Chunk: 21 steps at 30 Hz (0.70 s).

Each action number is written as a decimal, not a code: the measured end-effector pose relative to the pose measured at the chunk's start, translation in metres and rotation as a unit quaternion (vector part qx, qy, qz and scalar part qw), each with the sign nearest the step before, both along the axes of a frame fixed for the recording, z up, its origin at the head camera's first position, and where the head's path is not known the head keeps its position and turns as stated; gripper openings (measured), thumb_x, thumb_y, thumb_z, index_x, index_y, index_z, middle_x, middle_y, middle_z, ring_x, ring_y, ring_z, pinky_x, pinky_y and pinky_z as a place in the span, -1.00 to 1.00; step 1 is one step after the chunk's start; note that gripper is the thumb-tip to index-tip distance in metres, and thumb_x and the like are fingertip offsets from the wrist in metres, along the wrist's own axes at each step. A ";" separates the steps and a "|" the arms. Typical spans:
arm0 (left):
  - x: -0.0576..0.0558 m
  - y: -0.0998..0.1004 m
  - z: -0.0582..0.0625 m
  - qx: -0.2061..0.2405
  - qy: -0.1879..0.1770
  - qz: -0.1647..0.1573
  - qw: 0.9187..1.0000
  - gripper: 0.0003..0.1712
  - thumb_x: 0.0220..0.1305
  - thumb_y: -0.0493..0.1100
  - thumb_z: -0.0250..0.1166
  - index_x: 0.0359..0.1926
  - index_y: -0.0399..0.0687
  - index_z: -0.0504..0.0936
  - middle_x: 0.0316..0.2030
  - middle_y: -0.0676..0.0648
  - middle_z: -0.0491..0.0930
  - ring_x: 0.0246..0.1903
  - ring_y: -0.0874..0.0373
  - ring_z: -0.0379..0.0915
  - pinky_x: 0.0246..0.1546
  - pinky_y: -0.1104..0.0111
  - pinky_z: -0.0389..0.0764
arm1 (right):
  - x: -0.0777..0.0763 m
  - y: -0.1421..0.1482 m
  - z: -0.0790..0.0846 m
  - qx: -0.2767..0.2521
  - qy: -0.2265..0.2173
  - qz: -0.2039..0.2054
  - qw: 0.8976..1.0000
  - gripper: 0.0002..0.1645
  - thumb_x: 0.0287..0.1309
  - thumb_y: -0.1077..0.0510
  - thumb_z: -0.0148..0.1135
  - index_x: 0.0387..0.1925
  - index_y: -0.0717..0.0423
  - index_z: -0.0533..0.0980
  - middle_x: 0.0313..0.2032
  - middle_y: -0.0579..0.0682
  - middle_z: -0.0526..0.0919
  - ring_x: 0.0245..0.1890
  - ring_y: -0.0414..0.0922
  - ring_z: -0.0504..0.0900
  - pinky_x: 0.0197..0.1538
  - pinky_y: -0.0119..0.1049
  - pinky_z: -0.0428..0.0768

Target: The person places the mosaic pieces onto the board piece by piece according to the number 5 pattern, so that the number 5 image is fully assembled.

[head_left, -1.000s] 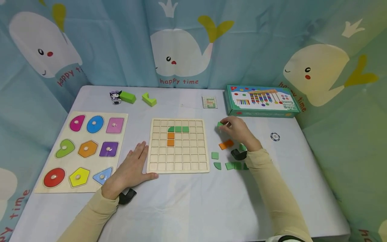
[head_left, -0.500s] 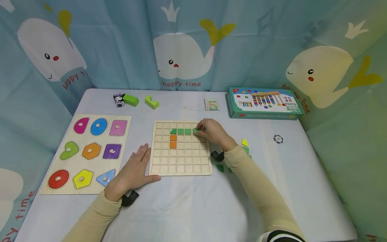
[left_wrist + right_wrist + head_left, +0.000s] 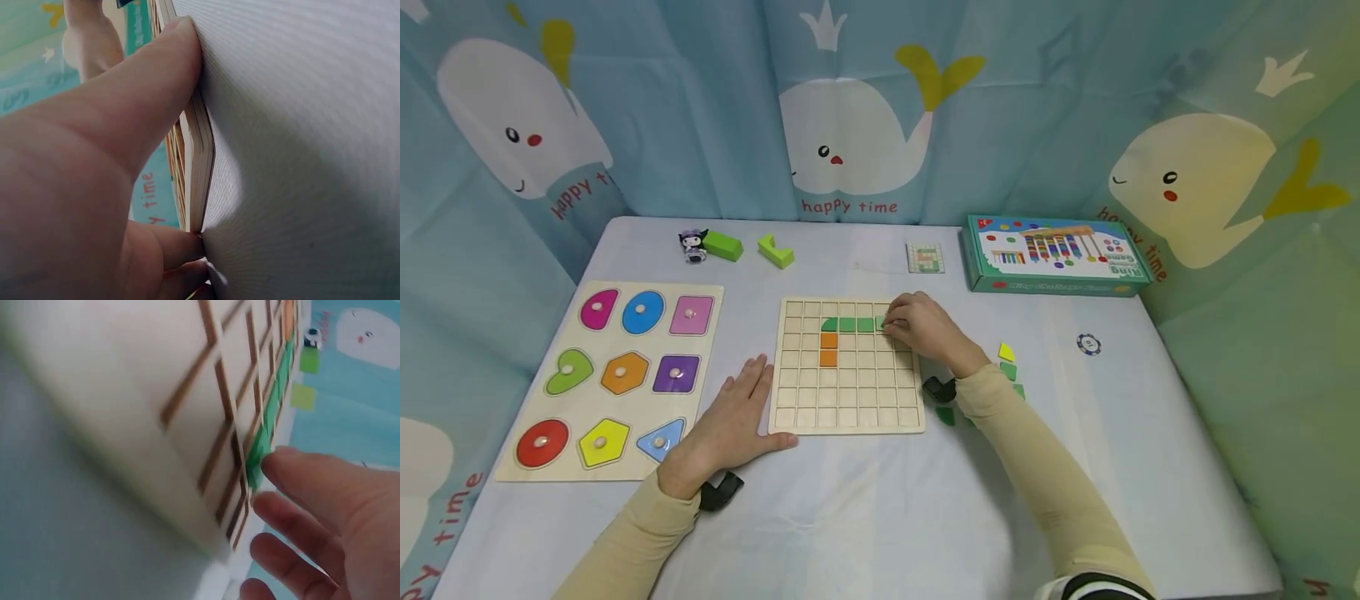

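A wooden grid board [image 3: 847,400] lies flat in mid-table. Its second row from the back holds a rounded green tile [image 3: 830,325] and green square tiles [image 3: 856,325]; two orange square tiles [image 3: 828,349] sit below the rounded one. My right hand [image 3: 928,329] pinches another green tile [image 3: 255,465] at the right end of that row, partly hidden by the fingers. With fingers straight, my left hand [image 3: 726,429] rests against the board's left side, the thumb at its front corner. The left wrist view shows this hand at the board's edge [image 3: 199,169].
Loose green tiles [image 3: 1008,372] and a yellow one [image 3: 1006,352] lie right of the board, partly under the right arm. Around stand a shape puzzle [image 3: 602,346], figurine [image 3: 692,246], green blocks [image 3: 722,245], pattern card [image 3: 925,258], boxed game [image 3: 1056,279] and poker chip [image 3: 1088,344].
My right hand has picked up a green tile beyond the board's right side and carried it left onto the grid. Over the last half second it has barely moved. The left hand stays put.
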<state>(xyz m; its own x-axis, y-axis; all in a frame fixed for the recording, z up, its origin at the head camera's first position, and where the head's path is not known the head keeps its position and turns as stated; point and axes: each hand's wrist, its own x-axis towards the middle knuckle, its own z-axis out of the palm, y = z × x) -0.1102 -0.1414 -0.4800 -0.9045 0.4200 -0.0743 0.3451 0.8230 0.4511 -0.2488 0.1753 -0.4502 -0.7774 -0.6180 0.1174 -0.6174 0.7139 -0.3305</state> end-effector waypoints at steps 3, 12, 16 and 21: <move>0.000 0.000 0.000 0.001 -0.001 0.003 1.000 0.29 0.03 0.26 0.45 0.44 -0.51 0.00 0.45 -0.42 -0.11 0.43 -0.29 -0.21 0.33 -0.16 -0.03 | 0.001 0.007 0.001 -0.013 -0.005 0.004 1.000 -0.89 0.22 0.26 0.32 -0.26 0.18 0.72 -0.17 0.08 0.68 -0.16 0.02 0.54 -0.08 -0.15 0.46; -0.001 0.000 -0.001 0.003 0.001 -0.002 1.000 0.28 0.05 0.27 0.44 0.44 -0.51 0.00 0.45 -0.42 -0.10 0.43 -0.30 -0.21 0.33 -0.17 -0.03 | 0.009 0.047 0.002 -0.039 -0.006 -0.053 0.998 -0.82 0.24 0.38 0.23 -0.16 0.27 0.69 -0.17 0.10 0.70 -0.12 0.04 0.57 -0.01 -0.09 0.49; -0.001 0.000 -0.001 -0.002 0.005 -0.003 1.000 0.29 0.05 0.28 0.43 0.44 -0.50 0.00 0.45 -0.42 -0.10 0.43 -0.30 -0.20 0.32 -0.17 -0.01 | 0.023 0.070 0.006 -0.029 -0.025 -0.081 0.996 -0.82 0.20 0.37 0.28 -0.15 0.29 0.68 -0.19 0.12 0.71 -0.14 0.06 0.56 -0.05 -0.05 0.51; -0.001 0.000 -0.002 -0.005 0.006 -0.002 1.000 0.28 0.05 0.28 0.43 0.44 -0.50 0.00 0.45 -0.43 -0.10 0.43 -0.30 -0.19 0.32 -0.18 -0.01 | 0.043 0.094 0.004 -0.003 -0.044 -0.066 0.997 -0.77 0.15 0.32 0.36 -0.12 0.27 0.68 -0.13 0.14 0.66 -0.11 0.10 0.52 0.00 -0.01 0.46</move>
